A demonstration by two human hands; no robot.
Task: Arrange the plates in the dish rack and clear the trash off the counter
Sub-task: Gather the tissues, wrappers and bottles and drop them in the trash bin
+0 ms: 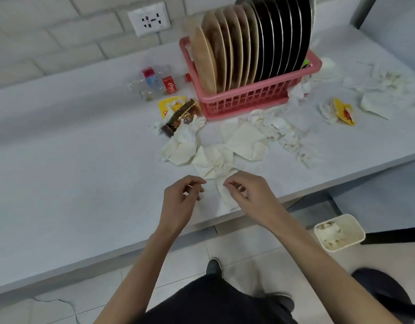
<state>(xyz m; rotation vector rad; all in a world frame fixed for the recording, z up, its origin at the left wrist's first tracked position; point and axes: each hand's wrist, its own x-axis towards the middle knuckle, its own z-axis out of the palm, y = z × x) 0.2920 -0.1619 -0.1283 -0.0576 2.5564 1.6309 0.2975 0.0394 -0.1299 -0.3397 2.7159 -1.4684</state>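
Several tan plates [215,54] and black plates [281,36] stand upright in the pink dish rack [246,99] at the back of the white counter [73,160]. Crumpled white napkins [239,141] lie spread in front of the rack. One napkin [213,167] reaches to the front edge. My left hand [182,199] hovers beside it, fingers loosely curled and holding nothing. My right hand [251,192] is over that napkin's near end, with its curled fingertips touching the paper.
A brown wrapper [180,118], a yellow packet [171,105] and small bottles with a red can [170,84] lie left of the rack. More napkins [386,90] and a yellow wrapper [344,111] lie to the right. A cream bin [342,220] holding paper stands on the floor.
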